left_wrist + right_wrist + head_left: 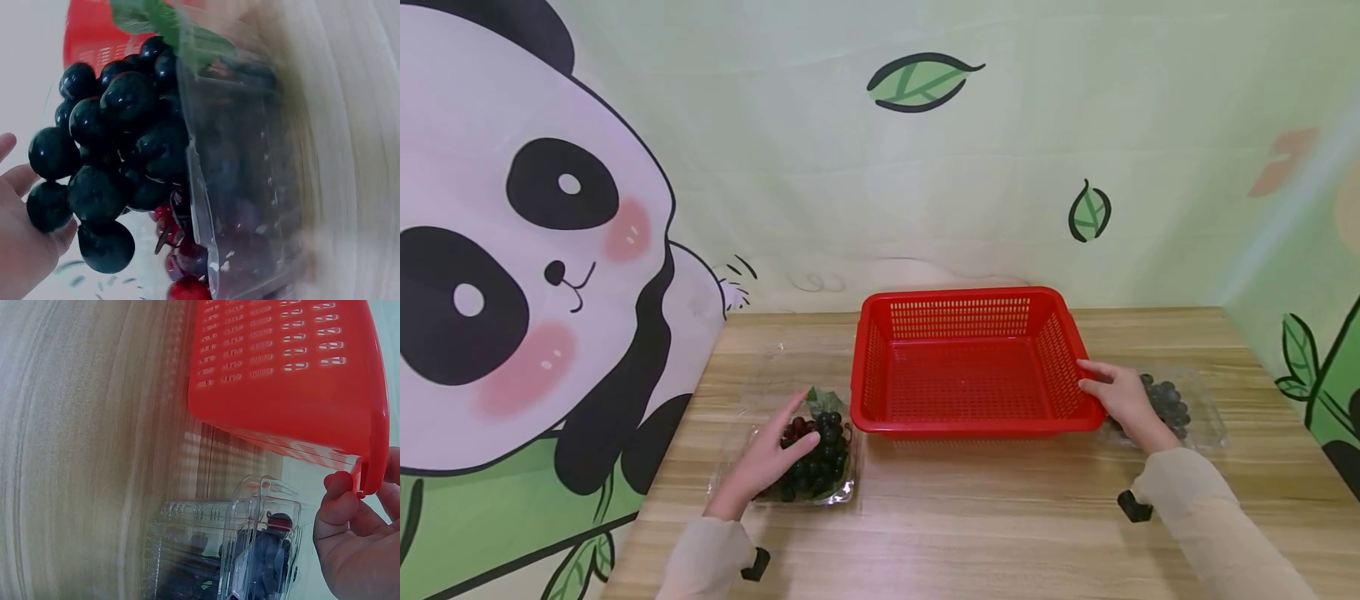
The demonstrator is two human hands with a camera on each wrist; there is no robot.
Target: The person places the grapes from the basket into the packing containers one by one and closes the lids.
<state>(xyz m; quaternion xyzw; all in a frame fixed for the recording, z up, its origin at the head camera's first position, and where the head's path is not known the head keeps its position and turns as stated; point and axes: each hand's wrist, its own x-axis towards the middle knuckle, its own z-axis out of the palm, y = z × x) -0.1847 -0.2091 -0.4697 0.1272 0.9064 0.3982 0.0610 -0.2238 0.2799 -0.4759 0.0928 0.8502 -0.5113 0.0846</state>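
Note:
A red plastic basket (970, 428) with slotted walls stands in the middle of the table. My right hand (1122, 402) grips its right rim, the fingers curled round the edge in the right wrist view (356, 540). To the left, a clear plastic box (844, 495) holds dark grapes (823, 454), redder grapes (795, 431) and a green leaf (823, 402). Over that box is my left hand (766, 457), thumb and fingers spread. In the left wrist view its fingers lie beside the dark grapes (128, 100), partly hidden by them; I see no grasp.
Right of the basket, partly behind my right hand, sits another clear box (1210, 412) with dark grapes (1168, 404). The wooden table (970, 517) meets a green printed backdrop (775, 208) just behind the basket.

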